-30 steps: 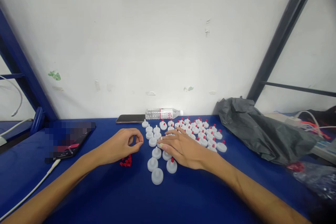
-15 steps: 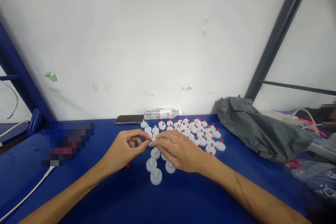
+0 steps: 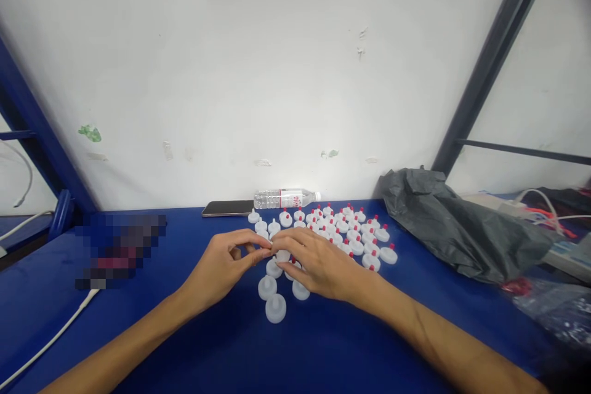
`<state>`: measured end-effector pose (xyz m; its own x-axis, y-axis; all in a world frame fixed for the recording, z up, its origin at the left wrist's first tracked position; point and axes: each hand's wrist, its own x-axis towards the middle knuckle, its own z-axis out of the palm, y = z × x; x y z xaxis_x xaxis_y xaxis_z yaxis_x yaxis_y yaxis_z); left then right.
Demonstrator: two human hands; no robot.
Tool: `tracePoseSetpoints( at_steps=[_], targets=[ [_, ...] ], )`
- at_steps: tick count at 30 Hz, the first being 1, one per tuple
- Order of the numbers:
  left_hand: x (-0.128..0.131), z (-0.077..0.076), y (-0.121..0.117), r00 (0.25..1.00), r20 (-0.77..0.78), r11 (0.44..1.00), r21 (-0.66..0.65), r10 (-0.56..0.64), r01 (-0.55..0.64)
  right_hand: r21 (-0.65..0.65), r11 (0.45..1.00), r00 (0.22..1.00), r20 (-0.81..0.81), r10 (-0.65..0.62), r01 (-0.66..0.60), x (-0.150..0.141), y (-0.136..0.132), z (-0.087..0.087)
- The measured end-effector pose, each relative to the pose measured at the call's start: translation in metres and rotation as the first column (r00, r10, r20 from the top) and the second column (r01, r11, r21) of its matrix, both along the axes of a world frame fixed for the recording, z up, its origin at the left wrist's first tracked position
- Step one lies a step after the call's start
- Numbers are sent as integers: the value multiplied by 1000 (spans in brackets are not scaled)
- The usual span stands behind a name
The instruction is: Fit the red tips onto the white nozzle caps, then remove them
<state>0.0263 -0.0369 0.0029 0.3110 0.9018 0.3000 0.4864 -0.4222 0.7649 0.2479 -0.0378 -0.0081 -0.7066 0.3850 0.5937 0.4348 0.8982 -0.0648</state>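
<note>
My left hand (image 3: 227,261) is closed in a pinch of thumb and forefinger, its tips at the top of a white nozzle cap (image 3: 282,255). The small red tip cap in that pinch is hidden by the fingers. My right hand (image 3: 318,263) curls its fingers and thumb around the white nozzle cap, partly covering it. Just below the hands, bare white nozzle caps, among them the nearest one (image 3: 276,308), stand with nozzles up. Behind and right of my right hand, several white caps with red tips (image 3: 354,245) stand in a cluster.
A clear plastic bottle (image 3: 286,198) lies along the wall, beside a dark phone (image 3: 228,208). On the right is a crumpled dark grey bag (image 3: 457,228), with a clear plastic bag (image 3: 556,314) nearer. A white cable (image 3: 55,338) runs along the left of the blue table (image 3: 221,351).
My left hand has moved slightly right, bringing its pinch against the white nozzle cap. The red tip cap that showed between its fingertips is now hidden. My right hand has barely moved.
</note>
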Motion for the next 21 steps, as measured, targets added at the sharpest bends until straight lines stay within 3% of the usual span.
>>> tracePoseSetpoints(
  at_steps=[5,10,15,21],
  targets=[
    [1,3,0,999,-29,999,30,36,-35,-23,999,992,-126,23,-26,1,-3,4],
    [-4,-2,4,976,-192,974,174,-108,142,51,998,993,-111,45,-40,0,-4,1],
    [-3,-4,1,965,-236,951,252,-118,178,68,997,995,-94,31,-24,0,-3,-7],
    [-1,0,-6,950,-282,940,268,-135,213,295,956,1000,19,-5,-1,-2,-8,-2]
  ],
)
